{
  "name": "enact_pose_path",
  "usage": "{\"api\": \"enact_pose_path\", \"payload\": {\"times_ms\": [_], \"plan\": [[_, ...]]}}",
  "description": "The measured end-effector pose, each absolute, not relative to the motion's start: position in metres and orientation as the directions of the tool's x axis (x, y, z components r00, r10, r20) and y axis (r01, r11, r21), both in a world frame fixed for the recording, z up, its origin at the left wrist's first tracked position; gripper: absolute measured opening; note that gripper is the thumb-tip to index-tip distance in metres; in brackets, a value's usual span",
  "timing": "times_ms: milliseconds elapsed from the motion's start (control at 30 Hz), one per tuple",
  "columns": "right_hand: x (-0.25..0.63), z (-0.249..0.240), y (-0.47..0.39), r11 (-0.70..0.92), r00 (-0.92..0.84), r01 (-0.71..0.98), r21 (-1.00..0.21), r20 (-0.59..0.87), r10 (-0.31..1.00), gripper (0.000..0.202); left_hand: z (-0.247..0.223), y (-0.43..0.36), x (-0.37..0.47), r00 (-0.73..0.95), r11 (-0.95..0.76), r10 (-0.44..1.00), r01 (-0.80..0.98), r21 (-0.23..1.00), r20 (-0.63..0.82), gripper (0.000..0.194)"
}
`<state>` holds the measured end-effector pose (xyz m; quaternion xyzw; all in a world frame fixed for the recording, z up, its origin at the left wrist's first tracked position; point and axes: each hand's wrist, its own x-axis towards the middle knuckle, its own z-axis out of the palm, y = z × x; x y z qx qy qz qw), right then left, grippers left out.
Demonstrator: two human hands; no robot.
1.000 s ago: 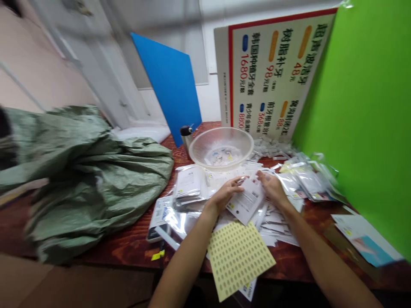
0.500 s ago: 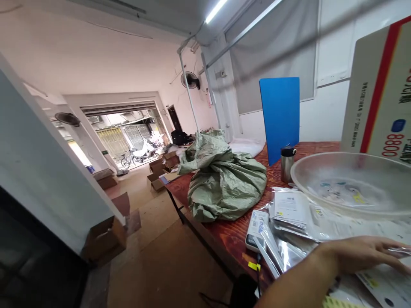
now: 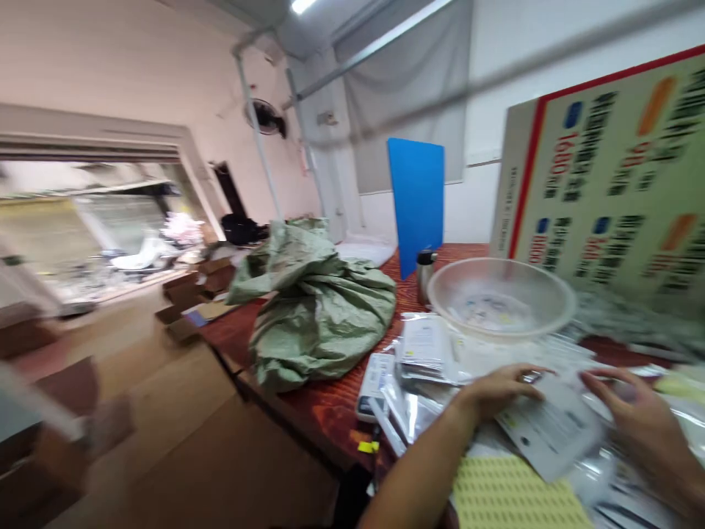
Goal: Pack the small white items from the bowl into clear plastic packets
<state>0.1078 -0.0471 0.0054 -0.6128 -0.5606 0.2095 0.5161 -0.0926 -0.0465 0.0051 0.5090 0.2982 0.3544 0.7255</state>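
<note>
My left hand (image 3: 504, 389) is closed over a white printed card (image 3: 554, 426), with a small shiny thing between its fingers that I cannot make out. On the card's other side is my right hand (image 3: 639, 419), blurred, its fingertips drawn together by clear plastic; what they hold, if anything, does not show. Below the card lies a yellow sticker sheet (image 3: 515, 496) with rows of small marks. Left of my left hand are a stack of bagged white cards (image 3: 423, 342) and silvery bags (image 3: 421, 415).
Behind my hands stands a translucent basin (image 3: 501, 323) with small items inside. Near it are a metal flask (image 3: 424, 275), a blue board (image 3: 418, 198) and a large printed sign (image 3: 611, 184). A green woven sack (image 3: 324, 316) and a white device (image 3: 375, 386) lie leftward.
The view has swung to the right. My right hand has come into sight, and more of the white card, the sticker sheet and the sign now shows.
</note>
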Motion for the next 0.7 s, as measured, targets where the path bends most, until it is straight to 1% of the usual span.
{"api": "enact_pose_path", "payload": {"times_ms": [67, 133, 200, 300, 367, 467, 633, 700], "plan": [[0.112, 0.018, -0.053, 0.15, 0.283, 0.42, -0.895, 0.286, 0.915, 0.048, 0.015, -0.054, -0.096, 0.56, 0.21, 0.827, -0.22, 0.953, -0.053, 0.069], [0.108, 0.024, -0.054, 0.174, 0.275, 0.384, -0.907, 0.292, 0.916, 0.054, 0.021, -0.057, -0.099, 0.565, 0.192, 0.825, -0.232, 0.954, -0.028, 0.066], [0.104, 0.024, -0.053, 0.207, 0.261, 0.364, -0.908, 0.312, 0.914, 0.056, 0.024, -0.058, -0.101, 0.562, 0.156, 0.827, -0.221, 0.963, -0.005, 0.062], [0.103, 0.02, -0.053, 0.228, 0.23, 0.31, -0.923, 0.306, 0.924, 0.055, 0.028, -0.061, -0.101, 0.551, 0.155, 0.834, -0.232, 0.96, -0.002, 0.061], [0.105, 0.018, -0.054, 0.229, 0.214, 0.287, -0.93, 0.295, 0.931, 0.053, 0.031, -0.062, -0.1, 0.55, 0.168, 0.835, -0.251, 0.953, -0.002, 0.062], [0.108, 0.019, -0.057, 0.254, 0.183, 0.303, -0.919, 0.318, 0.93, 0.051, 0.034, -0.062, -0.101, 0.534, 0.187, 0.845, -0.266, 0.946, -0.017, 0.065], [0.106, 0.027, -0.062, 0.363, 0.044, 0.331, -0.871, 0.399, 0.916, 0.033, 0.035, -0.062, -0.103, 0.537, 0.203, 0.842, -0.238, 0.95, -0.045, 0.069], [0.104, 0.03, -0.064, 0.402, -0.013, 0.347, -0.847, 0.424, 0.905, 0.031, 0.036, -0.062, -0.103, 0.541, 0.195, 0.84, -0.239, 0.951, -0.037, 0.069]]}}
